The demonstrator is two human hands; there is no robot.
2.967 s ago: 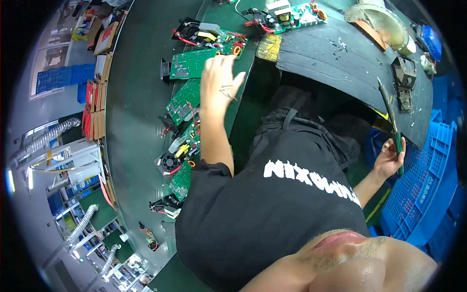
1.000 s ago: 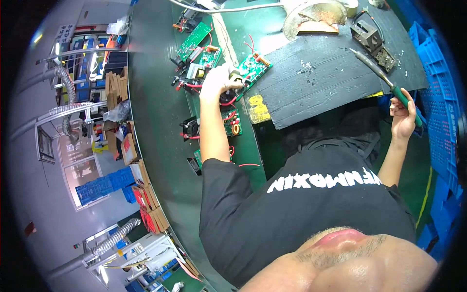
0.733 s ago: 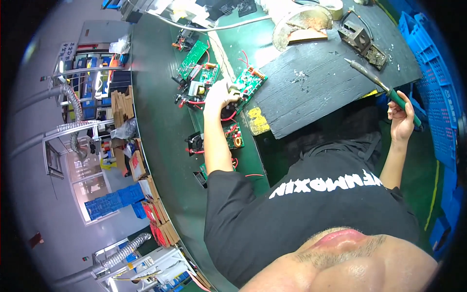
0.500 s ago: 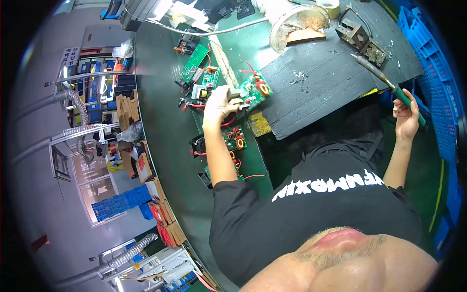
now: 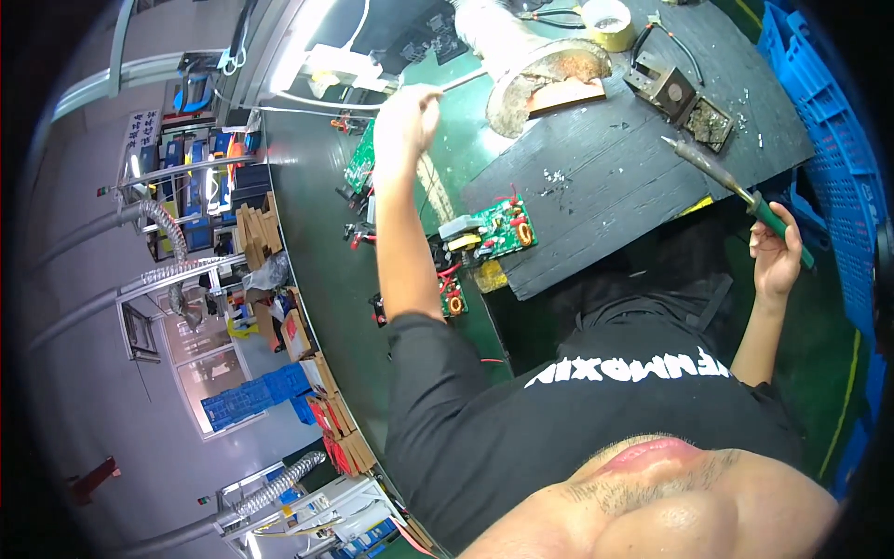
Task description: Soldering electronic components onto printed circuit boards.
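Observation:
My right hand (image 5: 775, 261), at the right, is wrapped round the green handle of a soldering iron (image 5: 712, 168). The iron's metal tip points up and left, over the dark worktop. My left hand (image 5: 405, 121) reaches far forward with curled fingers, over a pale cable (image 5: 463, 80). What it holds, if anything, is hidden. A green circuit board (image 5: 507, 228) with a copper coil, a grey block and a red wire lies at the left edge of the dark worktop (image 5: 596, 196). More circuit boards (image 5: 453, 296) lie beside and partly under my left forearm.
At the back stand a fume duct with a round, stained hood (image 5: 507, 102), a roll of tape (image 5: 610, 26) and pliers (image 5: 675, 42). A metal iron stand (image 5: 670, 88) adjoins a tray of cleaning material (image 5: 710, 126). Blue crates (image 5: 843, 168) line the right side.
My left hand has let go of the circuit board, leaving it on the worktop edge, and has moved forward to the cable. The soldering iron stays in my right hand.

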